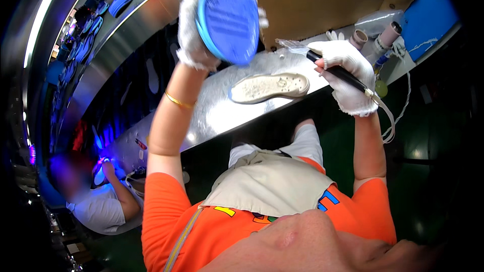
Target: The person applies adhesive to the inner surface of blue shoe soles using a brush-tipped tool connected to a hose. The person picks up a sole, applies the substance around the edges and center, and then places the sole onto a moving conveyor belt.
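Note:
My left hand (193, 30), in a white knitted glove, grips a blue shoe sole (229, 22) with a lighter blue edge, raised above the bench with its flat face toward me. My right hand (348, 73), gloved too with bare fingertips showing, is closed round a black-handled brush (343, 76). A pale hose (385, 113) runs from the handle's rear end, and the translucent tip points left toward the sole. Between my hands, a cream shoe piece (269, 87) dotted with small holes lies on the metal bench (214, 106).
Behind the bench stands a large brown cardboard panel (322, 5). Thread spools (389, 34) and a clear plastic bag (380, 20) crowd the right end. To the left, a conveyor (146, 7) carries several blue shoes (121, 1). A co-worker (103, 206) sits under blue light at lower left.

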